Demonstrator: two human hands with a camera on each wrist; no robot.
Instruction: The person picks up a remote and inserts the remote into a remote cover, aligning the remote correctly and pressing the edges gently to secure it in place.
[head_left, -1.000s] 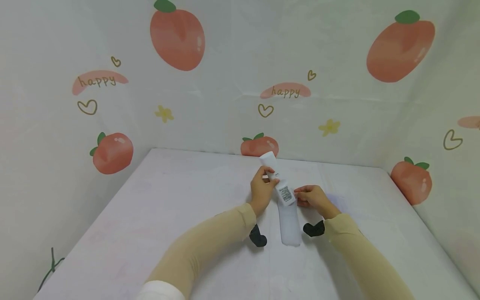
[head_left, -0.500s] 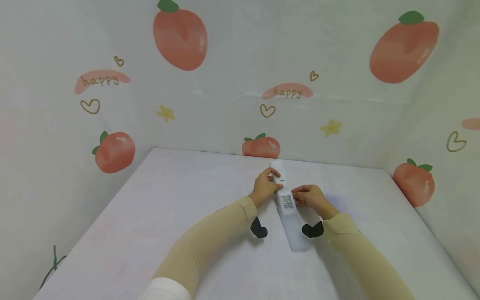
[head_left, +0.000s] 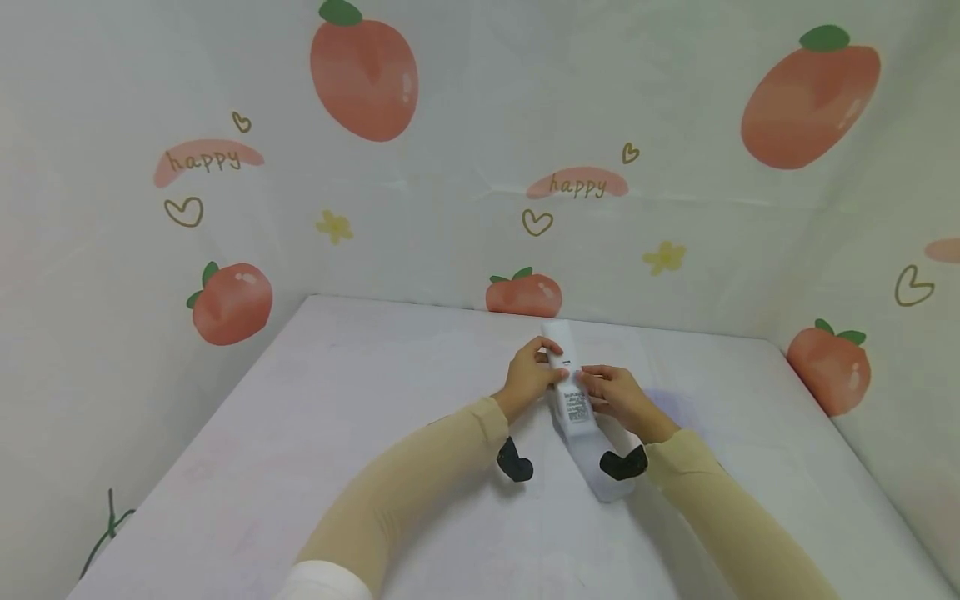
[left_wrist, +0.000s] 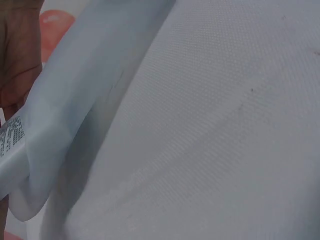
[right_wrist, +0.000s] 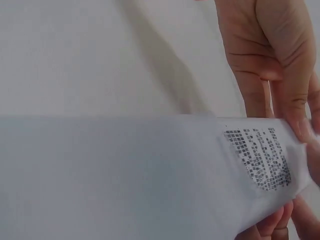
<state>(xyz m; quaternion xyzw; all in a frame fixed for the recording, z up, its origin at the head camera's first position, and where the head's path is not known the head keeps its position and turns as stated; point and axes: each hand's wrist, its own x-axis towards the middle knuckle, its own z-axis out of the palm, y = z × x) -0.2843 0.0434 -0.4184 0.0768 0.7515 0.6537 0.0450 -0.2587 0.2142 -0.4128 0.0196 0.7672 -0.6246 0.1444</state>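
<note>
At frame centre, the white sock (head_left: pixel 581 417) has been laid flatter on the counter (head_left: pixel 337 433); it is pinched by the left hand (head_left: pixel 528 377); the printed label (head_left: pixel 576 406) is now gripped by the right hand (head_left: pixel 618 400).

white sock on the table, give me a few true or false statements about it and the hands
1. Both hands touch the white sock. True: the left hand and right hand meet on it near its far end.
2. The sock bears a printed label. True.
3. The sock hangs in the air above the table. False: its near end lies on the white table.
4. The person wears blue sleeves. False: the sleeves are beige.
5. The wall behind is plain grey. False: the backdrop shows peaches, hearts and the word happy.
</note>
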